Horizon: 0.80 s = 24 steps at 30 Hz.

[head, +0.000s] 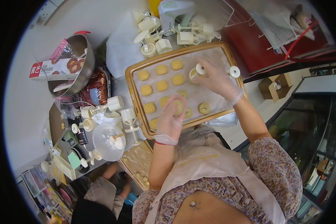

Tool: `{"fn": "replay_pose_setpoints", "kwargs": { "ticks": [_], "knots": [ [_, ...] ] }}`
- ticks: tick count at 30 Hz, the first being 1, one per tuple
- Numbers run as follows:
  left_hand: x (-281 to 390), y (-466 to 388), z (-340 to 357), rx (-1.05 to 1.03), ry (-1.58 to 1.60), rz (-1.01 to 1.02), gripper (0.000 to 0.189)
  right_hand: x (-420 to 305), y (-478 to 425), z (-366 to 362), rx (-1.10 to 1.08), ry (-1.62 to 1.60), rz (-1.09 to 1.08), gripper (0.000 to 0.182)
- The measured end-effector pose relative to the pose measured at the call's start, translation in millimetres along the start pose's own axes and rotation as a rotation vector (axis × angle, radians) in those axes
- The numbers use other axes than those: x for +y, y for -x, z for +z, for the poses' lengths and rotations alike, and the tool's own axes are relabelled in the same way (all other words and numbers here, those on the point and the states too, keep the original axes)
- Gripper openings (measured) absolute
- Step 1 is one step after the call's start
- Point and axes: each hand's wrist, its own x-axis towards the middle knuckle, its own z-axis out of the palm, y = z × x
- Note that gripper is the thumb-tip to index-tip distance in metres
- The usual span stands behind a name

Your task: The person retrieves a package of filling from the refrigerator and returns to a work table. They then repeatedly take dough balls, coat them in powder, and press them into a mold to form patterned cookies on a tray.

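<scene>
My left hand (170,119), in a clear plastic glove, holds a pale yellow dough piece (177,108) over the near part of a gold baking tray (132,92). My right hand (217,79), gloved too, grips a white plastic plunger mould (193,75) above the tray's right half. Beside the right wrist shows a white round knob (234,72); whether it belongs to the same mould I cannot tell. Stamped yellow pastries (161,69) stand in rows on the tray's paper lining. Nearer me lie rounder dough pieces (204,108), some partly hidden by my left hand.
More plunger moulds (163,45) lie behind the tray, and others (128,117) at its left. A bowl of white powder (100,144) holds a wooden-handled tool. A steel mixing bowl (90,56) stands back left. Below, another tray (133,165) bears dough balls. A person (100,193) is lower left.
</scene>
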Motion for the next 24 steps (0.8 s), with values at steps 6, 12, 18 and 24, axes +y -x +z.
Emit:
{"fn": "replay_pose_setpoints", "kwargs": {
  "ticks": [6, 12, 18, 24],
  "knots": [
    [-27, -22, 0, 0.175, 0.078, 0.055, 0.039, 15, 6, -60, 0.007, -0.045, -0.227, 0.063],
    [-54, -36, 10, 0.251, 0.226, 0.074, 0.041, 33, -20, 0, -0.167, -0.077, -0.133, 0.037],
    [-48, -30, 19, 0.276, 0.248, 0.091, 0.039, 15, 21, -84, 0.194, -0.895, 0.209, 0.014],
    [-47, -38, 40, 0.208, 0.156, 0.172, 0.042, 14, 49, -72, 0.199, -1.065, 0.349, 0.014]
  ]
}}
